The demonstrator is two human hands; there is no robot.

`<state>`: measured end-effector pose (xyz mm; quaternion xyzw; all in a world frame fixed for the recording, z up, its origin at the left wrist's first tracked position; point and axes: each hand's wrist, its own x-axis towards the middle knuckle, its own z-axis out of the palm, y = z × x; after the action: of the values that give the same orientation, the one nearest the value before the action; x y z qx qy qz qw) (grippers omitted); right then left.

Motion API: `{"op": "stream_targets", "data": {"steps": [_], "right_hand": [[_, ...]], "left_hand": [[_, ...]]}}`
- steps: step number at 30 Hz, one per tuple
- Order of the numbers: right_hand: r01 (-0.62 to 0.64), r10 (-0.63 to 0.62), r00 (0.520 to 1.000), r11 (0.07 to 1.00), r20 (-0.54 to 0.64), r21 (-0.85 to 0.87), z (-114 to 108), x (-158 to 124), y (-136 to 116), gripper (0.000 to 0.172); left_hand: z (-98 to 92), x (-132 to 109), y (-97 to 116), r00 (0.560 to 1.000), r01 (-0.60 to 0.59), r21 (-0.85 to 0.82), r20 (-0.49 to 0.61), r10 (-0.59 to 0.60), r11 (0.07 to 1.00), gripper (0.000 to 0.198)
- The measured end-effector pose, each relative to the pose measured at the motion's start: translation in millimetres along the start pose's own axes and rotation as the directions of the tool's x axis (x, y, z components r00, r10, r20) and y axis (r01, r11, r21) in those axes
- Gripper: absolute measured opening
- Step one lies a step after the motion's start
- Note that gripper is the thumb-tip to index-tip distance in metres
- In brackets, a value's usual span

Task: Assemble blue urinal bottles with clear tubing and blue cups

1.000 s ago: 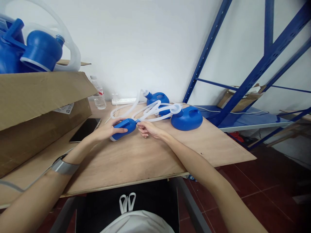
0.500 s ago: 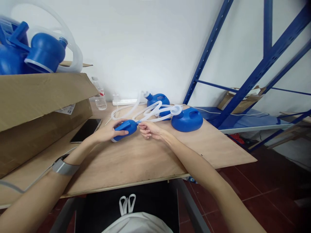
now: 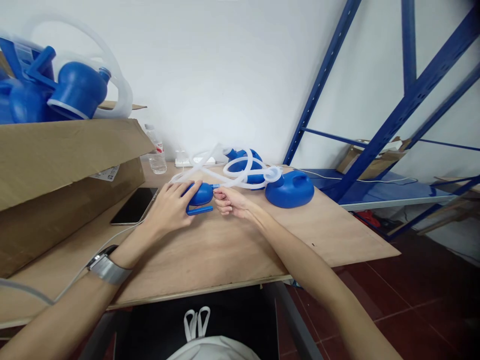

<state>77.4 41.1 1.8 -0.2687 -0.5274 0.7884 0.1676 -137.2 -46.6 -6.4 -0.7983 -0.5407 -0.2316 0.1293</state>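
Observation:
My left hand (image 3: 170,206) is wrapped over a blue plastic urinal funnel (image 3: 202,194), hiding its wide end. The funnel's flat handle juts out on the side nearest me. Its narrow neck points right, where my right hand (image 3: 233,201) pinches the end of a clear plastic hose (image 3: 232,182). Whether the hose is fully on the neck, I cannot tell, as my fingers cover the joint. Loops of hose lie behind both hands. A blue urinal bottle (image 3: 290,190) sits to the right, the hose's other end near its capped mouth. Another blue bottle (image 3: 257,157) stands behind the loops.
A cardboard box (image 3: 71,145) at left holds several blue funnels (image 3: 80,87) and hoses. Beside it lie a phone (image 3: 135,206) and a white cable. A water bottle (image 3: 156,155) and power strip (image 3: 198,161) stand by the wall. A blue shelf rack (image 3: 326,75) rises at right.
The funnel has been turned about its length, so its handle now faces me instead of upward. My left hand has rolled over its top. My right hand keeps its pinch at the joint.

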Motion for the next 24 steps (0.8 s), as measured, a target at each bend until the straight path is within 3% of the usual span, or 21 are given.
{"op": "stream_targets", "data": {"steps": [5,11,18,24], "right_hand": [[-0.043,0.039,0.998,0.995,0.041,0.095,0.2,0.6,-2.4,0.044],[-0.114,0.067,0.988,0.921,0.139,0.371,-1.5,-2.5,-8.2,0.047],[-0.162,0.027,0.976,0.750,0.215,0.641,-4.7,-3.8,-9.9,0.045],[-0.210,0.072,0.969,0.742,0.235,0.636,-14.6,-0.5,-11.9,0.046]], "left_hand": [[3.9,-3.3,2.0,0.987,-0.123,0.265,-0.071,0.147,0.956,0.077],[13.4,-7.9,11.7,0.910,-0.143,0.619,-0.224,0.348,0.772,0.050],[17.3,-8.7,17.7,0.867,-0.184,0.706,-0.211,0.451,0.683,0.046],[24.6,-11.6,21.8,0.855,-0.184,0.710,-0.226,0.467,0.680,0.047]]}}
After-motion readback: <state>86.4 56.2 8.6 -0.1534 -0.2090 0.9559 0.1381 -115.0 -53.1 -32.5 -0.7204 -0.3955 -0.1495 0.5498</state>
